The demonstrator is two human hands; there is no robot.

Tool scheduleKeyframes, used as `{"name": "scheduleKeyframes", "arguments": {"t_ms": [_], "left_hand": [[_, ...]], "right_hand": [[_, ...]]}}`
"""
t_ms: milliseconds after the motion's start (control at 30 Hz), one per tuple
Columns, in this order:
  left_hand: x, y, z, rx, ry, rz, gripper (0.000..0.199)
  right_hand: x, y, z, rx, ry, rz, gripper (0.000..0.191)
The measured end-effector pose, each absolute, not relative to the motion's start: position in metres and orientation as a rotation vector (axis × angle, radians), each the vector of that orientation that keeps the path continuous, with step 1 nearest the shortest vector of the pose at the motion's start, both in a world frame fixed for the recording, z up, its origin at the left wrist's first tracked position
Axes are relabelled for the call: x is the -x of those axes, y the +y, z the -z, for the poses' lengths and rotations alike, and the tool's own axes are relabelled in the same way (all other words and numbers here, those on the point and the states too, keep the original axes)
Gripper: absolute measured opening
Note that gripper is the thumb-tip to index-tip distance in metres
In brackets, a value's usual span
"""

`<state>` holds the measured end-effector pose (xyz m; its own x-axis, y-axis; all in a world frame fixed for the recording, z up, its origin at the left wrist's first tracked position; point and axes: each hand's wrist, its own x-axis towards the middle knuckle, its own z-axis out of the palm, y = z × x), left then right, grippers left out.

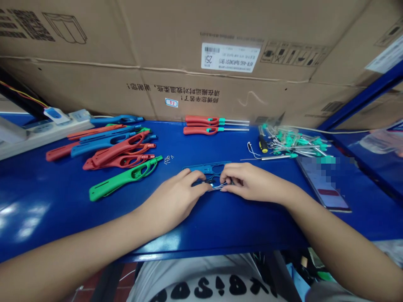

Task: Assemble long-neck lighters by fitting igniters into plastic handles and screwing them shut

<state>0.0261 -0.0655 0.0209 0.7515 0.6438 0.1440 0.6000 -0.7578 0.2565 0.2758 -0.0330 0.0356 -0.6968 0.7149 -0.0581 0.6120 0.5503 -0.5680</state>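
Near the middle of the blue table, my left hand (pixel 178 196) is closed, thumb and forefinger pinched at a small dark part and the left end of thin white wires (pixel 218 186). My right hand (pixel 247 182) is closed too, its fingertips on the right end of the same wires. Just behind both hands lies a blue plastic shell half (pixel 206 168) with an oval opening; the hands partly cover it. Another blue piece beneath the fingers is mostly hidden. A thin metal rod with a tube (pixel 277 157) lies to the right, behind my right hand.
Red, blue and green lighter shells (pixel 124 178) lie at the left, beside small screws (pixel 168 159). Red lighters with metal tubes (pixel 201 130) rest at the back. A yellow-black screwdriver (pixel 262 144), piled green-tipped tubes (pixel 296 140) and a phone (pixel 324 188) are at right. A cardboard box (pixel 176 50) stands behind.
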Motion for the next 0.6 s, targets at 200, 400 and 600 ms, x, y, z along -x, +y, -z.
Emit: {"name": "scheduleKeyframes", "arguments": {"t_ms": [200,400,600], "left_hand": [[-0.0247,-0.0649,-0.0194,-2.774,0.981,-0.324,0.037],[-0.0242,-0.0635,-0.0197,-2.778,0.971,-0.36,0.036],[-0.0243,-0.0623,-0.0197,-2.857,0.965,-0.352,0.038]], "right_hand": [[-0.2767,-0.0325,-0.0359,1.141,-2.615,-0.851,0.008],[-0.2789,-0.0316,-0.035,1.088,-2.602,-0.892,0.005],[-0.2793,-0.0307,-0.0329,0.989,-2.616,-0.806,0.003]]}}
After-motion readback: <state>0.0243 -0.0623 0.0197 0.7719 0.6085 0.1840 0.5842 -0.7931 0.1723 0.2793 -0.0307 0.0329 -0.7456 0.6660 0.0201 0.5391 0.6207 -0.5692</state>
